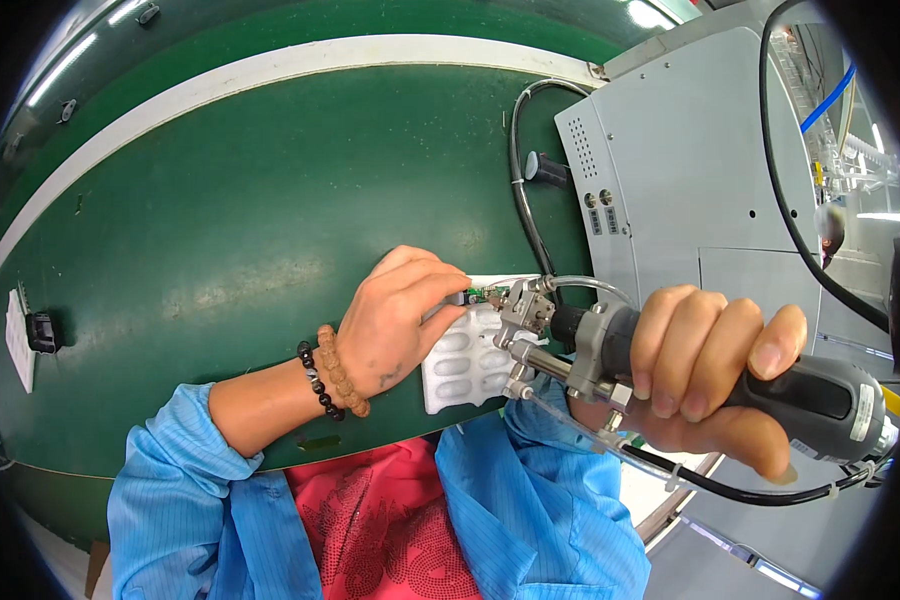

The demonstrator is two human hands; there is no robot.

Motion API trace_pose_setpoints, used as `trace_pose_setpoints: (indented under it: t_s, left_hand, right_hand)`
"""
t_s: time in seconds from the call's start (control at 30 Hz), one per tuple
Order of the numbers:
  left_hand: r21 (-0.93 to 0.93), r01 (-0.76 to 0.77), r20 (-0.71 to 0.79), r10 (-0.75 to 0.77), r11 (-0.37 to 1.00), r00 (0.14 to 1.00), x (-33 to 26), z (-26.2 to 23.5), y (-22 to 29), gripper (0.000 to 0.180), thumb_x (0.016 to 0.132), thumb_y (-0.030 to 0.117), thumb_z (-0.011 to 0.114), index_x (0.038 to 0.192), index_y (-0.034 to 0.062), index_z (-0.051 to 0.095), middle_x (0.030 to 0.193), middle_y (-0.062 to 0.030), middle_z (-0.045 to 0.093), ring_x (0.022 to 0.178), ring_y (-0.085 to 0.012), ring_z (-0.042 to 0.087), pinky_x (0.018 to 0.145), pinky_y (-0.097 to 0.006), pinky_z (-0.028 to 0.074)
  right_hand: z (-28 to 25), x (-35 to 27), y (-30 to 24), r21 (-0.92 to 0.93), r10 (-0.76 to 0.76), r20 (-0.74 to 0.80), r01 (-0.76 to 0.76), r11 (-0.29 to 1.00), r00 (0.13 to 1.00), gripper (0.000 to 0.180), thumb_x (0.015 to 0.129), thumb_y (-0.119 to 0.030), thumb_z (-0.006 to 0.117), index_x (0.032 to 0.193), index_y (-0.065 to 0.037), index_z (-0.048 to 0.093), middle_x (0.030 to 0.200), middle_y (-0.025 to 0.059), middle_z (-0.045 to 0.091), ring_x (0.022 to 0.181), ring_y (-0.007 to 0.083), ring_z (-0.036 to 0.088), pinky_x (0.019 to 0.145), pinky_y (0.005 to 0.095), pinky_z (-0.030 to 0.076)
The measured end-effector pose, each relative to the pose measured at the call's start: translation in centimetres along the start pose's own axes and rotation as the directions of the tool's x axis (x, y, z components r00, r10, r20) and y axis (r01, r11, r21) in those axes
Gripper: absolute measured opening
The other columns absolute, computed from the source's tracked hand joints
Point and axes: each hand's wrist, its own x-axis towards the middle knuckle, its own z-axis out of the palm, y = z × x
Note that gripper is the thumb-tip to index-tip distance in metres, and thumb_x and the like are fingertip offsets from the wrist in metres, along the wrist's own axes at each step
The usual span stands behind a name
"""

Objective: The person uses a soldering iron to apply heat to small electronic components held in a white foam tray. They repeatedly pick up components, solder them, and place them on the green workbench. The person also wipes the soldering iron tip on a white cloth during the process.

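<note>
My right hand is wrapped round the dark grey body of an electric screwdriver. The tool lies nearly level, its metal nozzle head pointing left, with thin clear air tubes along it. Under the tip sits a small green circuit board, partly covered by the nozzle and by fingers. Thumb and forefinger of my left hand pinch the board's left end. Just below is a white moulded tray with rounded hollows, its right side hidden behind the tool. Whether the bit touches the board cannot be made out.
A grey metal cabinet stands at the far right, with a black cable running down beside it and a dark cylinder at its side. A black part with a white plate rests at the left of the green table.
</note>
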Motion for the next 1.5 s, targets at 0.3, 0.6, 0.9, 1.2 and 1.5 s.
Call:
trace_pose_setpoints:
  t_s: [0.3,0.6,0.9,1.2,1.5]
  left_hand:
    - [-0.016,0.008,0.009,-0.008,1.000,1.000,0.1,-0.2,0.1,0.033,0.067,-0.001,0.080,0.099,0.0005,0.071,0.097,-0.0108,0.071,0.096,-0.0292,0.064,0.082,-0.037,0.053]
    - [-0.019,0.019,0.015,-0.019,1.000,1.000,0.0,-0.3,0.3,0.032,0.068,-0.002,0.079,0.099,0.0003,0.071,0.096,-0.0108,0.071,0.094,-0.0292,0.064,0.081,-0.037,0.054]
    - [0.014,-0.057,0.001,0.057,0.998,0.998,-0.4,-0.3,0.1,0.029,0.071,0.001,0.078,0.099,0.0008,0.070,0.098,-0.0113,0.070,0.094,-0.0301,0.065,0.082,-0.038,0.054]
    - [0.128,0.024,0.065,-0.033,0.991,0.997,-3.0,-5.4,0.7,0.028,0.072,0.004,0.079,0.099,0.0013,0.071,0.099,-0.0109,0.071,0.095,-0.0291,0.066,0.080,-0.037,0.054]
    - [0.098,0.067,-0.009,-0.066,0.993,0.998,-1.9,-8.1,1.6,0.027,0.074,0.009,0.081,0.099,0.0035,0.073,0.099,-0.0120,0.071,0.096,-0.0280,0.065,0.084,-0.037,0.051]
  right_hand:
    - [0.2,0.6,0.3,-0.086,0.103,-0.005,-0.103,0.991,0.995,0.052,0.088,-0.048,0.068,0.109,-0.006,0.048,0.066,-0.0020,0.050,0.052,0.0090,0.051,0.046,0.0229,0.045]
    - [2.1,1.5,1.1,-0.089,0.168,-0.030,-0.170,0.981,0.985,0.046,0.089,-0.043,0.069,0.102,-0.007,0.044,0.065,-0.0026,0.047,0.050,0.0081,0.047,0.047,0.0233,0.041]
    - [0.7,0.5,-1.6,0.132,0.002,0.006,-0.003,0.991,1.000,0.050,0.086,-0.038,0.076,0.105,-0.005,0.044,0.066,0.0020,0.052,0.050,0.0137,0.052,0.044,0.0267,0.041]
    - [1.6,0.8,-4.1,0.052,-0.066,-0.014,0.067,0.996,0.998,0.052,0.086,-0.043,0.075,0.101,-0.005,0.043,0.064,0.0012,0.054,0.047,0.0127,0.053,0.043,0.0261,0.046]
    - [2.0,-0.4,-1.2,0.076,-0.052,-0.082,0.059,0.995,0.995,0.047,0.088,-0.037,0.075,0.099,-0.002,0.044,0.063,0.0016,0.053,0.045,0.0124,0.051,0.041,0.0260,0.043]
